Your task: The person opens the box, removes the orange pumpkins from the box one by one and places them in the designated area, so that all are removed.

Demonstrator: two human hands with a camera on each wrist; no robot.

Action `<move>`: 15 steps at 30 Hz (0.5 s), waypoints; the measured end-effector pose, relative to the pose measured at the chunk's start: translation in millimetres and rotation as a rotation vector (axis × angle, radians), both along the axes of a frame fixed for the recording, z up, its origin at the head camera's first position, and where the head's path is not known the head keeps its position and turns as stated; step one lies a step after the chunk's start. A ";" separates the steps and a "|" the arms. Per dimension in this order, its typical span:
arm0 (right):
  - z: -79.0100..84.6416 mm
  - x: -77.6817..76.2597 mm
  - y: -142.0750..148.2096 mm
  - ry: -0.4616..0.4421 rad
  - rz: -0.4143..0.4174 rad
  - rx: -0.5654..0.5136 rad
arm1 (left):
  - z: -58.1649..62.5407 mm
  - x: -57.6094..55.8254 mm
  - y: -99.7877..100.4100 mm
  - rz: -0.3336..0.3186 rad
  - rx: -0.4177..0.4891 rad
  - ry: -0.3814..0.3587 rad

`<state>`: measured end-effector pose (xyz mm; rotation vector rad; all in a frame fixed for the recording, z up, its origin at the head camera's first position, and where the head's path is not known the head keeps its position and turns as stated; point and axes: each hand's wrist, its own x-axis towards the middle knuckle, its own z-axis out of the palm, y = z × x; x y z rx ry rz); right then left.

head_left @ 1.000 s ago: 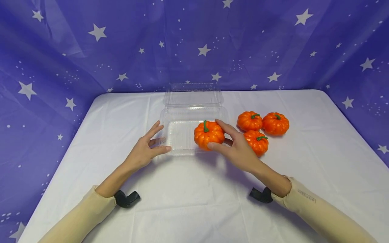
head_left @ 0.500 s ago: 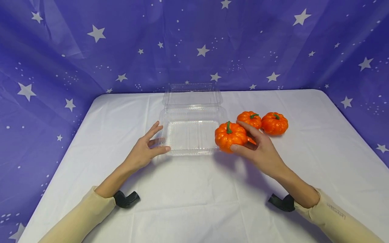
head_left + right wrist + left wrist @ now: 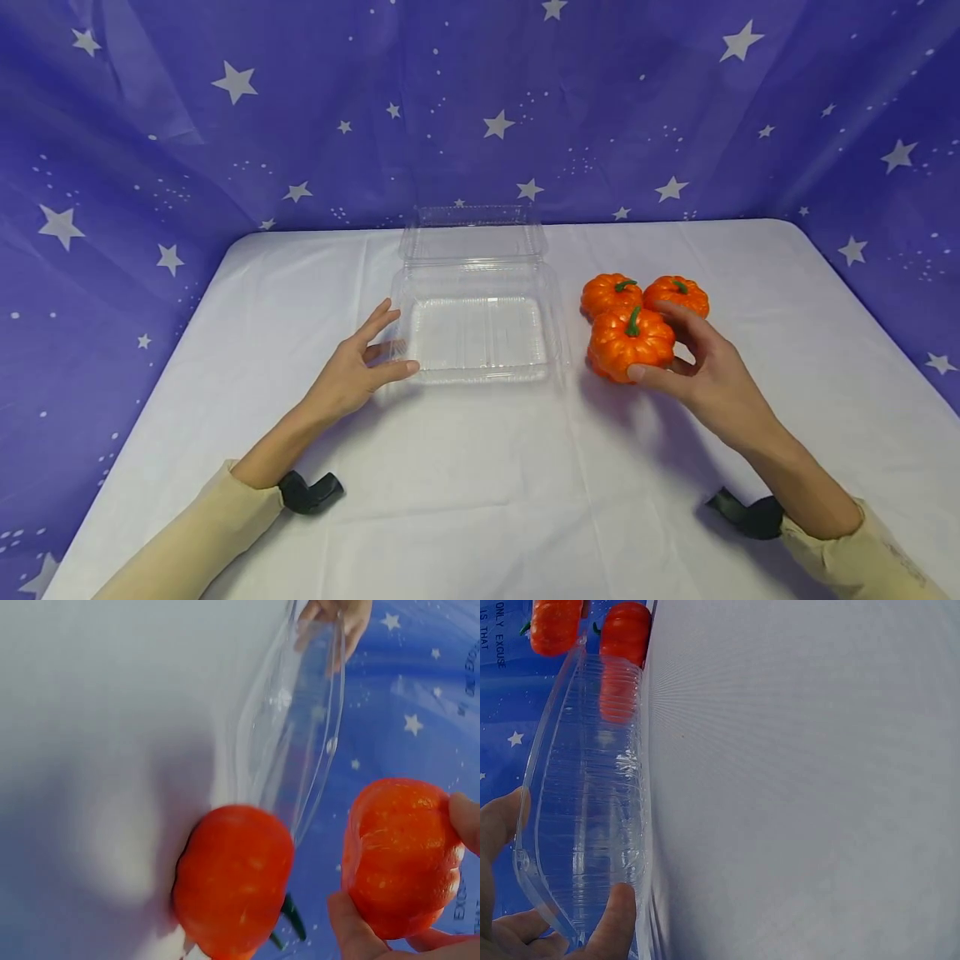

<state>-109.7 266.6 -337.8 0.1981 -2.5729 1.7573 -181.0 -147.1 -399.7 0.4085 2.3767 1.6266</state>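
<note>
My right hand [image 3: 716, 383] grips an orange toy pumpkin [image 3: 630, 343] with a green stem, thumb in front and fingers behind. It is lifted over another pumpkin [image 3: 236, 881] on the table, which it mostly hides in the head view. Behind it sit two more pumpkins, one at the left [image 3: 609, 293] and one at the right [image 3: 677, 292]. My left hand [image 3: 352, 371] rests at the left end of a clear plastic clamshell box [image 3: 480, 375], fingers spread and straight. In the left wrist view its thumb [image 3: 617, 919] lies against the box's front wall.
The box's hinged lid [image 3: 476, 237] lies back toward the far table edge. A white cloth [image 3: 465, 500] covers the table. A purple curtain [image 3: 420, 108] with white stars hangs behind and at both sides.
My right hand has carried the pumpkin rightward, from over the box's right part to over the other pumpkins. My left hand stays at the box.
</note>
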 end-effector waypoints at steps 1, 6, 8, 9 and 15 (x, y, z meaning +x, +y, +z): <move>-0.2 -0.2 2.4 0.001 -0.008 0.000 | 0.2 0.0 -0.1 0.000 0.000 0.000; -1.0 -0.8 11.7 -0.003 -0.057 0.014 | 0.8 0.1 -0.1 -0.005 0.006 0.002; -0.6 -0.2 14.8 -0.007 -0.073 0.016 | 0.7 0.0 0.0 -0.007 0.008 0.004; -0.3 0.0 16.3 -0.006 -0.080 0.015 | 0.7 0.1 0.1 -0.007 0.007 0.004; -0.9 -0.3 28.8 0.021 -0.135 0.066 | 0.0 -0.4 0.5 -0.005 0.008 0.002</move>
